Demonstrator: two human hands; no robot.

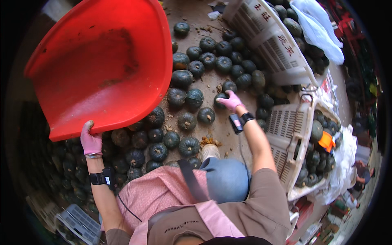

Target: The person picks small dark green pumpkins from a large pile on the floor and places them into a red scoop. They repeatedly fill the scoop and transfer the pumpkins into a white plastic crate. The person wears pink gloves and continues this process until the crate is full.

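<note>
My left hand [91,139], in a pink glove, grips the near edge of a large red plastic chair seat shell [104,70], its thumb over the rim. The shell has dark smudges inside and is held up at the left. My right hand [229,100], also gloved in pink, is at a dark green squash [220,101] on the floor, thumb and fingers spread around its top; whether it grips it firmly cannot be told. Just beyond lies another squash [229,86]. More green squashes [188,146] lie between my hands and near my shoe.
White plastic crates [284,131] of squashes stand at the right, one with an orange object [326,141] on top. A further crate [260,33] leans at the upper right by a plastic bag [320,27]. A squash heap [70,171] spreads lower left, beside a grey crate [81,222].
</note>
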